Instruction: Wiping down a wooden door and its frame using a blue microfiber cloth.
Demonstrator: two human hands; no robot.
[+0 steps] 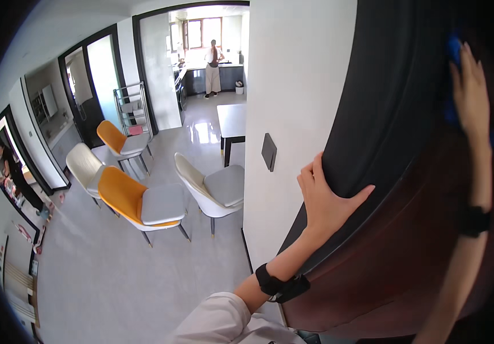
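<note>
My left hand [328, 202] rests on the black door frame [367, 132], its thumb and fingers spread apart along the frame's edge beside the white wall. It holds nothing. At the upper right, my right hand [471, 97] presses a blue cloth [454, 50] against a dark surface. Parts of the cloth show past the fingers and beside the wrist; the rest is covered by the hand. Below lies a dark reddish-brown door panel [367, 286]. Each wrist wears a black band.
A dark wall switch [268, 152] is on the white wall, left of my left hand. Orange chairs [122, 192] and white chairs [192, 178] stand on the grey floor near a table [232, 117]. One person [213, 69] is in the kitchen, another [14, 172] in the left doorway.
</note>
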